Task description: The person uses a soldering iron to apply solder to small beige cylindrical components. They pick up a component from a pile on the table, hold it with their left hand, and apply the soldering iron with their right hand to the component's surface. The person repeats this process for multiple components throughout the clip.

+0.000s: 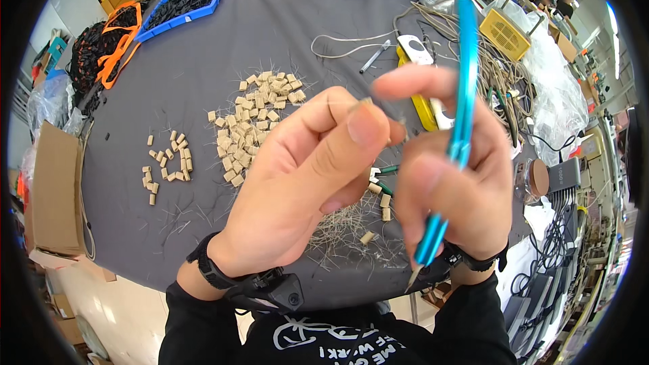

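Note:
My left hand (pixel 297 169) is closed in a pinch, raised over the table. Between its thumb and forefinger shows the edge of a small tan block (pixel 366 101), mostly hidden, with a thin wire beside it. My right hand (pixel 460 182), blurred, holds a shiny teal pen-like tool (pixel 464 88) against its palm; the pointed end is low, near the wrist. Its forefinger reaches toward the left fingertips. Behind my hands lies a large heap of tan wire-leaded blocks (pixel 253 122). A smaller group of such blocks (pixel 169 157) lies farther left. Cut wire ends (pixel 345 233) are strewn below my hands.
A blue tray (pixel 182 8) of black parts stands at the far left, by an orange-edged black bundle (pixel 101 51). At left is a cardboard box (pixel 57 189). A marker (pixel 376 56), tangled cables (pixel 500 81) and a jar (pixel 532 179) lie to the right.

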The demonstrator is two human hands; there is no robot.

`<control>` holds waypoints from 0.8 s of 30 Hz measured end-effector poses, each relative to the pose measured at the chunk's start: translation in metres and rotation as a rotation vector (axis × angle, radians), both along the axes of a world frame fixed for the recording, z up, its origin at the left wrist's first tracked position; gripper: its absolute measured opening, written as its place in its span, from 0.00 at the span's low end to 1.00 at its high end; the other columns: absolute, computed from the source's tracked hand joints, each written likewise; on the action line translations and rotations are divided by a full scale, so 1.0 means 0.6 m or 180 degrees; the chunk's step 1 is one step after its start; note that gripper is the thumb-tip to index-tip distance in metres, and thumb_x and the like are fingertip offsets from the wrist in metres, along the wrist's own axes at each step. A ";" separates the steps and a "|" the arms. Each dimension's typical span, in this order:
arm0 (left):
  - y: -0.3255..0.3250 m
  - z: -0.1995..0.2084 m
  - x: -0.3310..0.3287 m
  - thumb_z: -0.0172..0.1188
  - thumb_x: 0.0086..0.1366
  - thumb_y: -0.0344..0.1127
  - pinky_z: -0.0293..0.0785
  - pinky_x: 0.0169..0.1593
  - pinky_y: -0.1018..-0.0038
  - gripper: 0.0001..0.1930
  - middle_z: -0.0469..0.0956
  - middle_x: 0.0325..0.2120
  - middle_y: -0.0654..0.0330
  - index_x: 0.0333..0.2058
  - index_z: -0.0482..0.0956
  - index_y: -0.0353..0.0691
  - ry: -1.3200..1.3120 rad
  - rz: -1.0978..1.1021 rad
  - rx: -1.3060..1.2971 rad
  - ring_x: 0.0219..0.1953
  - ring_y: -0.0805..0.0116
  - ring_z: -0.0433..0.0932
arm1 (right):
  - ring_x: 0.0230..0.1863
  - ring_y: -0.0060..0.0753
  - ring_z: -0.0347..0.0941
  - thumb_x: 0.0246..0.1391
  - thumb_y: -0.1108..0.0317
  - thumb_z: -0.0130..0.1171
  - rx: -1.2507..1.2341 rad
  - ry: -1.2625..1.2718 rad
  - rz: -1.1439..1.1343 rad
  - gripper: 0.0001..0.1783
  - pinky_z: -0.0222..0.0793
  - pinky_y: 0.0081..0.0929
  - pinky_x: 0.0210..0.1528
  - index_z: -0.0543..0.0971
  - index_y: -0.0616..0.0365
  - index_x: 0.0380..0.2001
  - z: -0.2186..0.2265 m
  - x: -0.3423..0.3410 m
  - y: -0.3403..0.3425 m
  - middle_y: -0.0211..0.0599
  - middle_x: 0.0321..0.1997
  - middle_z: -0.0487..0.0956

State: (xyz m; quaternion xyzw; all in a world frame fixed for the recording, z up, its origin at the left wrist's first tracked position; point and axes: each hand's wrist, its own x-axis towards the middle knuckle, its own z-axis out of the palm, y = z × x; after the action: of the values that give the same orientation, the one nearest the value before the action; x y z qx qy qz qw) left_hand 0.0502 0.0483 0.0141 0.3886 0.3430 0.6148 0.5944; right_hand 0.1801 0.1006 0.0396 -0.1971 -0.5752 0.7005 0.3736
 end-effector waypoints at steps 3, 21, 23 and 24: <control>-0.007 0.006 0.002 0.47 0.58 0.55 0.50 0.19 0.87 0.22 0.65 0.22 0.69 0.30 0.68 0.38 0.0245 0.0166 0.0070 0.17 0.84 0.56 | 0.09 0.18 0.64 0.41 0.71 0.56 -0.0243 -0.0082 0.0238 0.27 0.54 0.10 0.10 0.60 0.68 0.45 0.001 -0.003 -0.002 0.33 0.11 0.70; 0.013 0.005 -0.049 0.50 0.59 0.42 0.50 0.24 0.88 0.15 0.60 0.21 0.69 0.32 0.72 0.34 0.2871 0.1669 0.1997 0.21 0.83 0.56 | 0.09 0.18 0.65 0.38 0.72 0.56 -0.0126 -0.0158 0.0195 0.21 0.55 0.10 0.10 0.64 0.66 0.38 -0.011 0.000 0.005 0.33 0.12 0.70; 0.012 0.005 -0.051 0.53 0.58 0.40 0.51 0.25 0.87 0.12 0.61 0.21 0.68 0.31 0.72 0.34 0.2954 0.1603 0.2016 0.22 0.83 0.57 | 0.08 0.18 0.64 0.38 0.73 0.56 -0.0127 -0.0141 0.0174 0.21 0.56 0.11 0.10 0.64 0.67 0.38 -0.010 0.000 0.005 0.33 0.11 0.70; 0.008 0.006 -0.047 0.54 0.57 0.38 0.52 0.26 0.86 0.11 0.61 0.21 0.68 0.30 0.72 0.35 0.2913 0.1683 0.1876 0.22 0.82 0.57 | 0.08 0.18 0.64 0.38 0.73 0.56 -0.0115 -0.0139 0.0187 0.21 0.56 0.11 0.10 0.64 0.67 0.38 -0.011 -0.001 0.005 0.34 0.11 0.70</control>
State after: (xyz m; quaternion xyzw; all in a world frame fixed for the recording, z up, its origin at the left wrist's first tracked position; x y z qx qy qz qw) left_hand 0.0219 0.0528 0.0175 0.6634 0.4641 0.5813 0.0810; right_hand 0.1797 0.1038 0.0332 -0.2021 -0.5760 0.7170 0.3367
